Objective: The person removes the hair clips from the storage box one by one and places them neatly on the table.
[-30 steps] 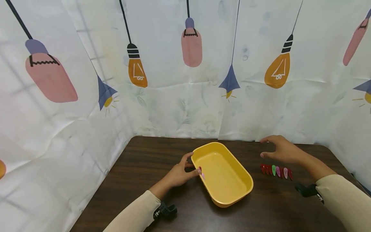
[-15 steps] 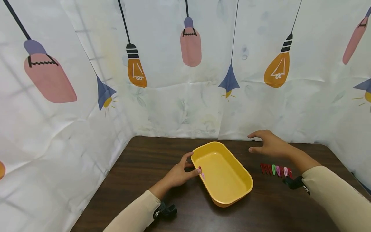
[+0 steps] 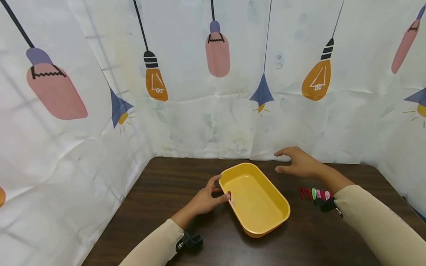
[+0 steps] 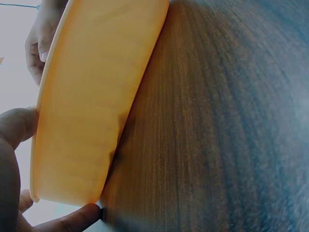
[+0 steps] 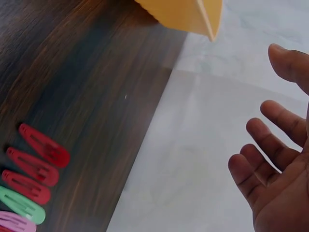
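Observation:
My left hand [image 3: 203,200] holds the left side of a yellow plastic tub [image 3: 257,201], its thumb at the rim and its fingers spread round the far left corner. In the left wrist view, the thumb [image 4: 18,125] meets the rim of the tilted-looking tub [image 4: 91,106]. Beside that thumb, a red hair clip [image 3: 229,193] and a pink hair clip [image 3: 233,202] show at the tub's left wall. My right hand [image 3: 296,162] hovers in the air past the tub's right side, fingers apart and nothing in them; its palm [image 5: 285,203] shows in the right wrist view.
A row of snap hair clips lies right of the tub: red clips [image 5: 33,166], a green clip [image 5: 21,205] and pink ones, partly covered by the right wristband [image 3: 324,204]. The dark wooden table [image 3: 179,177] ends at a patterned white cloth [image 3: 199,122] behind.
My right hand has moved left and slightly away over the table, toward the tub, and its wristband now covers part of the clip row. The left hand and tub stay put.

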A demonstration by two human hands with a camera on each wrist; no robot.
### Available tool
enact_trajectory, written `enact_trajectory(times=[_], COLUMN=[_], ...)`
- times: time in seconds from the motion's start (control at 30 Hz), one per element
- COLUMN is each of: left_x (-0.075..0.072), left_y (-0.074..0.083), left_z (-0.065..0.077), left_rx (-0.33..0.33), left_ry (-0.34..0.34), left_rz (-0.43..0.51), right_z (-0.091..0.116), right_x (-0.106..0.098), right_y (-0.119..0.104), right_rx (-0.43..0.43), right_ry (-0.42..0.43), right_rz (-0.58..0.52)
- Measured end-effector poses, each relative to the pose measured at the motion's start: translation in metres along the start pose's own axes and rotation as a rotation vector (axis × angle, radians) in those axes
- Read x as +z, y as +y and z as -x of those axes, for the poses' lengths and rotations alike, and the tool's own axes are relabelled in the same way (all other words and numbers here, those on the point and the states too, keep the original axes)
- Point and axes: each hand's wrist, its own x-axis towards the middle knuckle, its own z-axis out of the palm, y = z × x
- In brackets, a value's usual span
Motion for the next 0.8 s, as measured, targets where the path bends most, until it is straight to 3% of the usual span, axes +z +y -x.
enact_trajectory(times=[0.8], left_x=[0.000], left_y=[-0.003], left_z=[-0.001], left_rx=[0.007], left_ry=[-0.012], left_rz=[0.004], right_z=[-0.035], right_x=[0.022], right_y=[-0.041], right_rx=[-0.049], right_ry=[-0.040], right_rz=[-0.026])
